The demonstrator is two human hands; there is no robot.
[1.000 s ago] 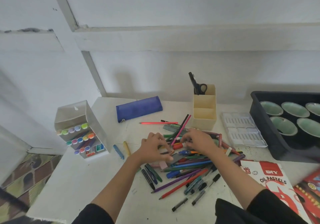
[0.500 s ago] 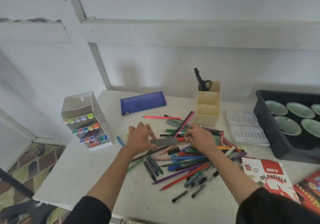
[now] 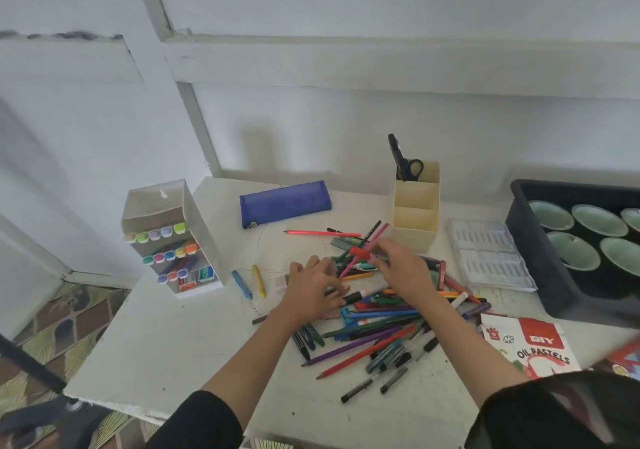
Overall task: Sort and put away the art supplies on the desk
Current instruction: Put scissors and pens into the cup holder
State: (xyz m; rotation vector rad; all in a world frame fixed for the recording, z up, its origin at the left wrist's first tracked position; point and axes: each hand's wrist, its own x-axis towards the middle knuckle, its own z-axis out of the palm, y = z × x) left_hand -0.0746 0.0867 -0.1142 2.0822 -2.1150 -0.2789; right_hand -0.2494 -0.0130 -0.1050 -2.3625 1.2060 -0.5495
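Pen pile mid-desk; organizer behind; case behind-left.

Matt cream plastic organiser; scuffed white desk

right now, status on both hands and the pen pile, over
Left hand open, flat on the loose pile of coloured pens and pencils. Right hand pinches a red-capped pen. Cream plastic organiser stands just behind the pile.

Pastel box: "DIY", "OIL PASTELS".
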